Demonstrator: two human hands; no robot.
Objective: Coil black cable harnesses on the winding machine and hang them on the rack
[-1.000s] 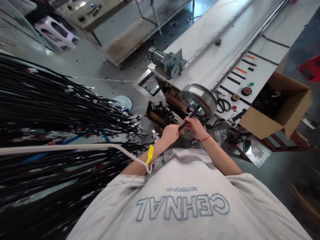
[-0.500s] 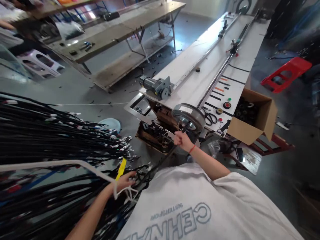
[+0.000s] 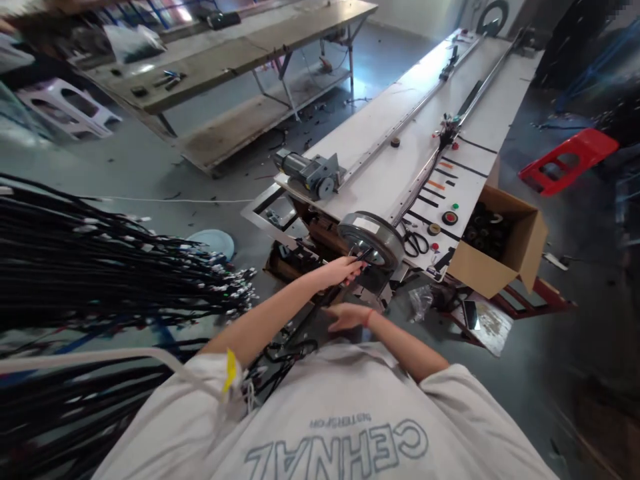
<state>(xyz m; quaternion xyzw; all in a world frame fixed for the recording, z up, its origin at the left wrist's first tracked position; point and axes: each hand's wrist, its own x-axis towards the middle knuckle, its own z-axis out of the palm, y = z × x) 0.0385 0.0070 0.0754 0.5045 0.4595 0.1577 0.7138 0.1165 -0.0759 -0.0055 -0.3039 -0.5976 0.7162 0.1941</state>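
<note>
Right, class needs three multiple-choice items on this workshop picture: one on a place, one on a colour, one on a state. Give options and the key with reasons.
1. Where do the scissors lie?
A. on the white bench, right of the round wheel
B. inside the cardboard box
C. on the floor

2. What colour is the stool at the far right?
A. white
B. red
C. green

3. How is the left hand placed?
A. resting flat on the floor
B. inside the box
C. reaching to the wheel, fingers on a black cable

Key: 1 A, the scissors sit on the bench top beside the wheel. 2 B, the stool is plainly red. 3 C, the left hand reaches the wheel's front with the cable under it; the right hand lies lower on the same cable.
</note>
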